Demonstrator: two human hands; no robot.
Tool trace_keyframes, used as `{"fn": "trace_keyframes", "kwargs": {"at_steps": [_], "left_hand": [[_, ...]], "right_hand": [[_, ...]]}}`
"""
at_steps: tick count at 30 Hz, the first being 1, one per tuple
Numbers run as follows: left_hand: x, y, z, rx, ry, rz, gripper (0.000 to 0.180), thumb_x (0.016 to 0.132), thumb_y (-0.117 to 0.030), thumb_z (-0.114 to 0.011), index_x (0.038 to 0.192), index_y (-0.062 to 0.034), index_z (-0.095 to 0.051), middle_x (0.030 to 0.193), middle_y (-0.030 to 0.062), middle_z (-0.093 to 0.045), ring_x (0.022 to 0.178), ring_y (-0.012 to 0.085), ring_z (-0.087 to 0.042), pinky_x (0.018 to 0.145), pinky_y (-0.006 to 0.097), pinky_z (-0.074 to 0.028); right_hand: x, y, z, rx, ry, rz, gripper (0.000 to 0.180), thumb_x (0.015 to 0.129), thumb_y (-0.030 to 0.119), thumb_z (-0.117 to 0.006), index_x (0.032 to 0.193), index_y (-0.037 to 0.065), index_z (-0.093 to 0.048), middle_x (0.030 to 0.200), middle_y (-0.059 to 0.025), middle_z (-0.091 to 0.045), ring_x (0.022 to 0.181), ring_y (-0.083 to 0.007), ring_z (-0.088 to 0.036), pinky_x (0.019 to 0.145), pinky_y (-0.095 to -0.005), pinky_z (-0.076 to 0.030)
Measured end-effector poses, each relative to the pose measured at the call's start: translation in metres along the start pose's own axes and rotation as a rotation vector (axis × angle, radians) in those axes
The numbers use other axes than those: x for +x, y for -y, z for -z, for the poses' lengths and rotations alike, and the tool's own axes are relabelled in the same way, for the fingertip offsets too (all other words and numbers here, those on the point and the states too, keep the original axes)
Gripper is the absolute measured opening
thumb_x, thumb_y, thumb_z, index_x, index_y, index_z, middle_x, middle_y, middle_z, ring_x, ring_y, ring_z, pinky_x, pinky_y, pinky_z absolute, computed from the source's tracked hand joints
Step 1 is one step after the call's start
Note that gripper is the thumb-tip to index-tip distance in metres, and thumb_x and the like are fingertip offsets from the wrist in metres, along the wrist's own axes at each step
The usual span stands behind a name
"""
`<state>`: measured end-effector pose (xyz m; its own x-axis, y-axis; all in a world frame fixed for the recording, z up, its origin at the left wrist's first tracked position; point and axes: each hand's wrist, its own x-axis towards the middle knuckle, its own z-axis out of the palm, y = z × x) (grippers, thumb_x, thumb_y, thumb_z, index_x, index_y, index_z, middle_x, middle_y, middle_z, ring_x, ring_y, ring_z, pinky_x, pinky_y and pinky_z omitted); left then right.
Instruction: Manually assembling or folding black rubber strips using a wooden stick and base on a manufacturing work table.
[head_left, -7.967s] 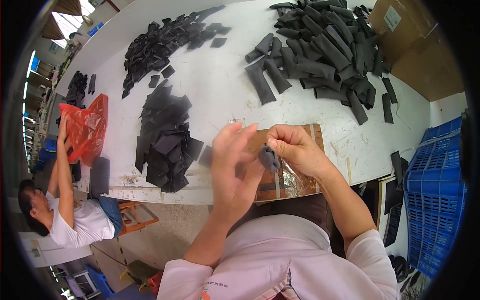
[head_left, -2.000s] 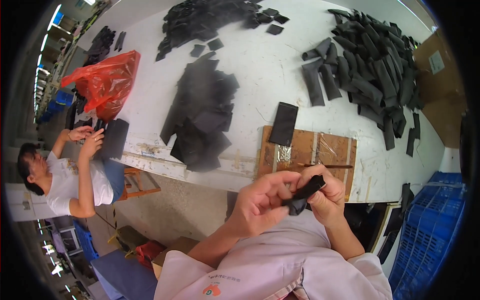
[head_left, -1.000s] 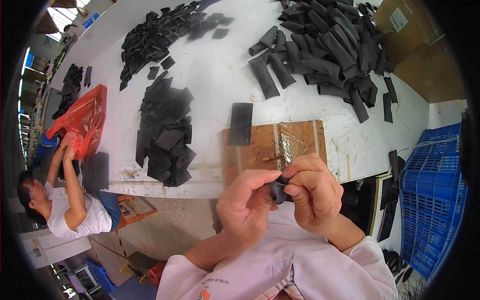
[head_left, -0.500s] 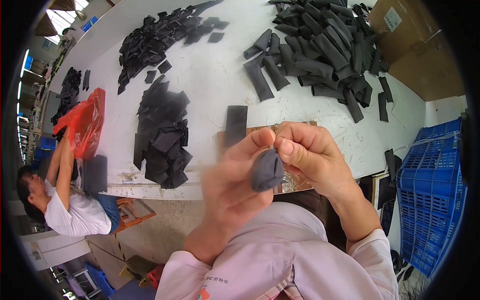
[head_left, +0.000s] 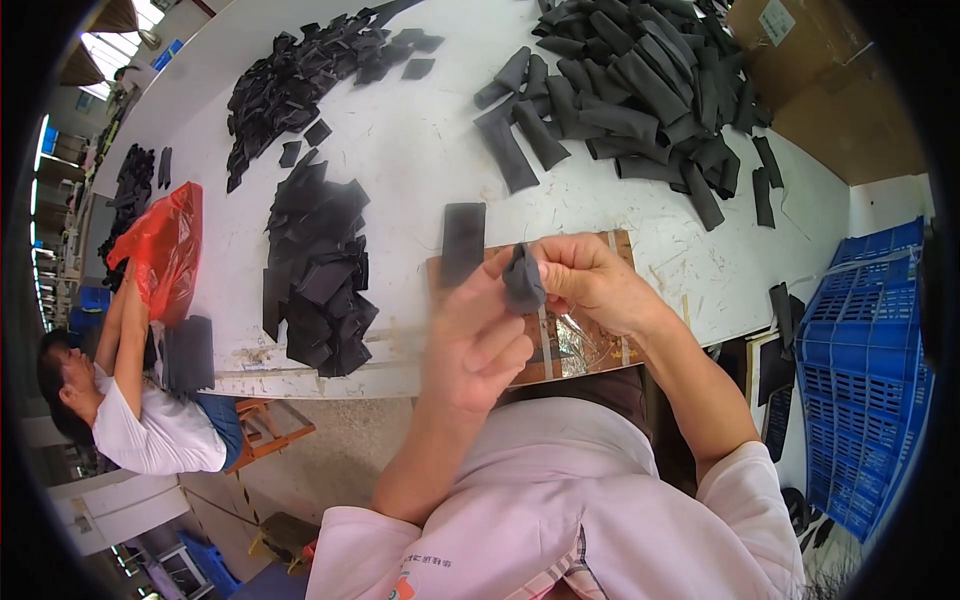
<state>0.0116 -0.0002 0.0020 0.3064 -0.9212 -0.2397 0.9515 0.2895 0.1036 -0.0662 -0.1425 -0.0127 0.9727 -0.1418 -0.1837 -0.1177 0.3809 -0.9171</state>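
- brown box (head_left: 815,75) with a white label at the surface's (head_left: 400,150) far right corner; red bag (head_left: 160,250) at left edge.
- both hands' fingers pinch a dark fabric piece (head_left: 522,280) above the board (head_left: 560,330): left hand (head_left: 480,335), right hand (head_left: 590,280).
- hands have lifted since a second ago.

White counter (head_left: 400,160), scuffed and marked, runs from upper left to right of frame. Lying on it: heap of black strips (head_left: 640,90) at upper right; scatter of small black pieces (head_left: 300,70) at upper left; stack of flat black squares (head_left: 320,270) left of centre; single black rectangle (head_left: 463,240) at centre, touching a brown board (head_left: 580,340) at the near edge. Red bag (head_left: 160,250) at far left edge.
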Motion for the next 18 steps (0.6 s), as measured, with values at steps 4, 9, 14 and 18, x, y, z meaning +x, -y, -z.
{"fn": "trace_keyframes", "kwargs": {"at_steps": [4, 9, 14, 18], "left_hand": [[-0.009, 0.005, 0.022, 0.225, -0.026, -0.098, 0.038, 0.080, -0.001, -0.054, 0.117, -0.0002, -0.041, 0.087, 0.0116, -0.061, 0.032, 0.0039, -0.031, 0.031, 0.017, -0.022], [-0.019, 0.011, -0.013, 0.590, 0.091, -0.250, 0.038, 0.082, -0.007, -0.056, 0.116, 0.0001, -0.039, 0.081, 0.0078, -0.058, 0.035, 0.0030, -0.032, 0.032, 0.017, -0.023], [-0.007, 0.017, 0.029, 0.606, -0.069, -0.253, 0.034, 0.083, -0.012, -0.057, 0.110, 0.0016, -0.042, 0.082, 0.0063, -0.057, 0.039, 0.0028, -0.036, 0.033, 0.017, -0.024], [-0.004, 0.018, 0.020, 0.878, -0.151, -0.383, 0.033, 0.084, -0.012, -0.056, 0.110, 0.0014, -0.043, 0.083, 0.0073, -0.058, 0.050, 0.0071, -0.046, 0.043, 0.018, -0.036]], "right_hand": [[-0.007, -0.026, -0.001, 0.056, -0.015, -0.034, 0.028, 0.084, 0.033, -0.056, 0.071, 0.008, -0.054, 0.058, 0.0042, -0.044, 0.053, -0.0043, -0.040, 0.046, -0.0192, -0.031], [-0.004, 0.013, -0.005, -0.149, 0.079, 0.115, 0.027, 0.084, 0.032, -0.056, 0.071, 0.008, -0.054, 0.059, 0.0041, -0.046, 0.054, -0.0036, -0.042, 0.047, -0.0188, -0.033], [0.000, -0.030, 0.011, 0.033, 0.079, 0.061, 0.024, 0.085, 0.027, -0.054, 0.071, 0.008, -0.053, 0.062, 0.0035, -0.047, 0.057, -0.0037, -0.043, 0.050, -0.0191, -0.036], [0.001, -0.024, 0.005, -0.022, -0.046, 0.125, 0.025, 0.086, 0.027, -0.053, 0.072, 0.006, -0.052, 0.062, 0.0033, -0.047, 0.058, -0.0047, -0.043, 0.051, -0.0192, -0.036]]}}
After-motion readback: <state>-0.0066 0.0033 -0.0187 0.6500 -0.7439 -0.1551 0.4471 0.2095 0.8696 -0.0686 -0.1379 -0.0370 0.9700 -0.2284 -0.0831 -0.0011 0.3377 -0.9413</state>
